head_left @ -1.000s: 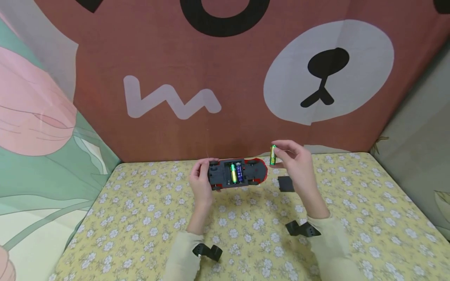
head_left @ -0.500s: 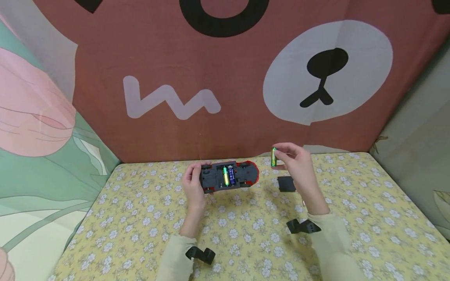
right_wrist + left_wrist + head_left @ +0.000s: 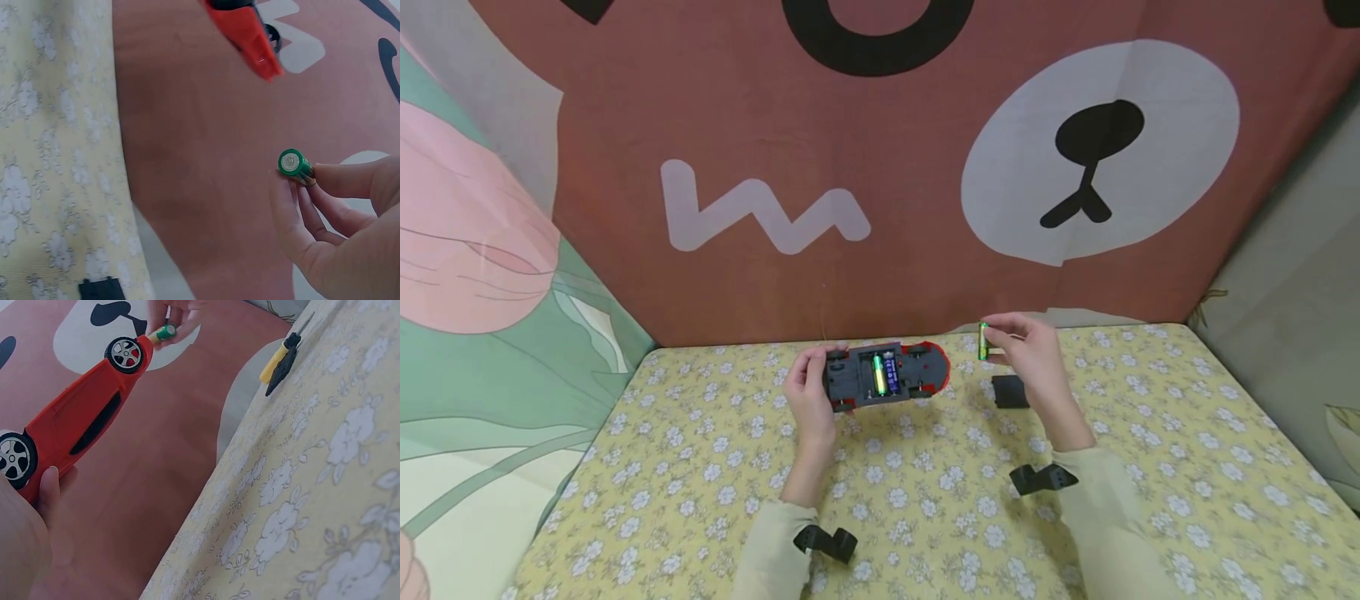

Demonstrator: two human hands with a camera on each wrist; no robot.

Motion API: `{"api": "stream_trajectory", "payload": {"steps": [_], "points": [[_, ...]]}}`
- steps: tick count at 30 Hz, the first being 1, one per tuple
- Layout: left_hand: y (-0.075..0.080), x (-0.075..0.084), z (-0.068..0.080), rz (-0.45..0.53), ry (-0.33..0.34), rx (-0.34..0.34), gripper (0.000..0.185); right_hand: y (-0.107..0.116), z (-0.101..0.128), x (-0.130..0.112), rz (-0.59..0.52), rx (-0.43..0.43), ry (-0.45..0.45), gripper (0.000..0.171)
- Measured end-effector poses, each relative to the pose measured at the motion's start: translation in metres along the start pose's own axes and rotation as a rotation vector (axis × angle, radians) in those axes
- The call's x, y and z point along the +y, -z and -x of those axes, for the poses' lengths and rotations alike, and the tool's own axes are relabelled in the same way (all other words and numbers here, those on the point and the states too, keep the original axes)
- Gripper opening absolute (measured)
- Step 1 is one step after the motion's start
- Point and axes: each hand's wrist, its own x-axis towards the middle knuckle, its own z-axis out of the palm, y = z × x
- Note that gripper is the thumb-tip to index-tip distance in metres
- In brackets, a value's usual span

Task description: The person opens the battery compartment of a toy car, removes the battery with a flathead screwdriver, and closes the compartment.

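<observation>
My left hand (image 3: pixel 811 404) grips the rear end of a red toy car (image 3: pixel 934 371), its dark underside facing me. In the car's uncovered battery compartment sit a green-and-yellow battery (image 3: pixel 879 375) and a dark blue one (image 3: pixel 891 373) beside it. To the right, my right hand (image 3: pixel 1037 362) pinches another green battery (image 3: pixel 982 342) between thumb and fingers, upright and apart from the car. The right wrist view shows that battery's flat silver end. From the left wrist, the car's red side and two wheels show, with my thumb on the body.
A small black cover (image 3: pixel 1009 392) lies on the flowered tablecloth (image 3: pixel 925 500) below my right hand. Beside it, a screwdriver with a yellow and black handle (image 3: pixel 271 366) appears in the left wrist view. A hanging with a bear print (image 3: pixel 760 292) stands behind the table.
My left hand has carried the car to the left, away from the battery in my right hand. The right hand has lowered slightly, still pinching its battery.
</observation>
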Motion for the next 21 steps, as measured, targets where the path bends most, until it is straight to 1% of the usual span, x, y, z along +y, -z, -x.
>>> {"api": "stream_trajectory", "payload": {"steps": [4, 12, 21], "points": [[0.000, 0.000, 0.000, -0.003, -0.002, 0.001, 0.033, -0.001, -0.005, 0.010, 0.024, -0.006, -0.021, 0.030], [0.001, 0.001, -0.002, 0.002, -0.024, -0.011, 0.026, -0.004, -0.012, 0.025, 0.040, -0.038, -0.090, 0.034], [0.001, 0.002, -0.002, -0.008, -0.033, -0.025, 0.039, -0.009, -0.016, 0.040, 0.069, -0.062, -0.132, 0.034]]}}
